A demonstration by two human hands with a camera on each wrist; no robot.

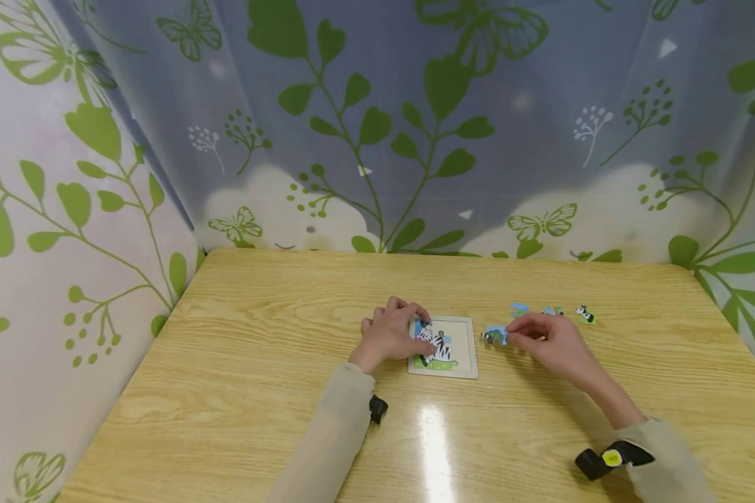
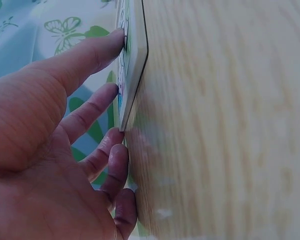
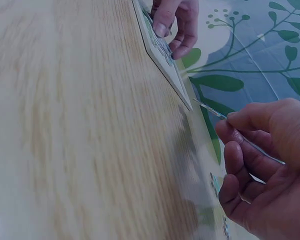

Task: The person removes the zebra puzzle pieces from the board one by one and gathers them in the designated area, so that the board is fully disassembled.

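A square puzzle board (image 1: 465,339) with a pale raised rim lies on the wooden table. Zebra-pictured pieces (image 1: 443,349) fill its left part, while bare wood shows on the right. My left hand (image 1: 390,332) lies over the left edge, thumb and index fingertips touching the pieces; in the left wrist view the thumb (image 2: 97,52) is nearly straight on the board's face. To the right of the board, my right hand (image 1: 552,344) pinches a blue and green puzzle piece (image 1: 495,335) between thumb and fingers. In the right wrist view this thin piece (image 3: 210,109) is held above the table, apart from the board.
Behind the right hand lie loose puzzle pieces: a blue one (image 1: 519,309), a partly covered one (image 1: 551,311) and one with a black-and-white figure (image 1: 585,314). A patterned curtain (image 1: 377,140) borders the table's (image 1: 258,335) back edge.
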